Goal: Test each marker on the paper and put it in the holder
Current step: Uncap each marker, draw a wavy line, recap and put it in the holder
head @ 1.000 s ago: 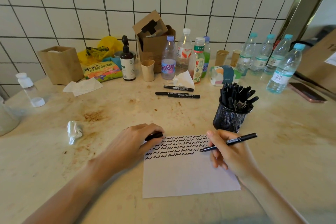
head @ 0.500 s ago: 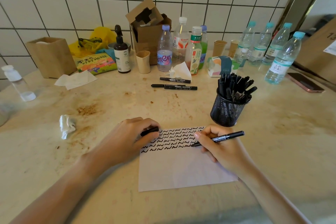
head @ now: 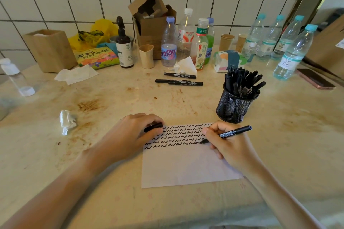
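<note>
**Marker test in progress, tip on the sheet**

Tabletop (head: 279,154) first: stained stone, with bottles and boxes pushed back to the tiled wall so the near edge is free for writing.

Paper (head: 186,165) lies square in front of me, its upper band filled with rows of black squiggles and the lower part blank, so there is room for more tests.

Holder (head: 233,107), a black mesh cup packed with markers, stands just beyond the paper's far right corner, near my writing hand for the drop-in.

Three loose markers (head: 179,80) wait further back, well apart from the sheet; untested, I judge.

My left hand (head: 130,135) rests at the sheet's left edge, fingers curled round the cap (head: 153,127), probably to recap quickly.

My right hand (head: 229,145) pinches the marker (head: 230,133) in a pen grip, tip touching the right end of a squiggle row.
</note>
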